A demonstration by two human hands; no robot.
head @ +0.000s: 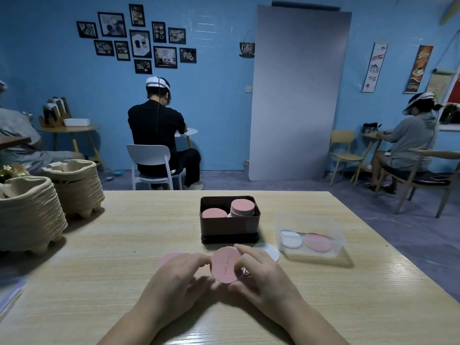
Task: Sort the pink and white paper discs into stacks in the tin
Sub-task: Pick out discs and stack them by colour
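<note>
From where I stand, both hands meet over the table [124,245]. The left hand [179,275] curls its fingertips onto the left rim of a pink disc [225,265], and the right hand [261,272] pinches the opposite rim, so the disc is tipped up between them. A sliver of white shows behind it, so I would fan the edges first to be sure only one disc goes. The tin [230,229] sits at twelve o'clock from the hands. Its right pink stack [242,207] rises above the rim and its left stack [214,213] sits lower. I would carry the disc flat and lower it squarely onto the shorter pile without nudging the tall one. A loose white disc [270,251] lies at one o'clock and a clear plastic box [333,235] at two.
</note>
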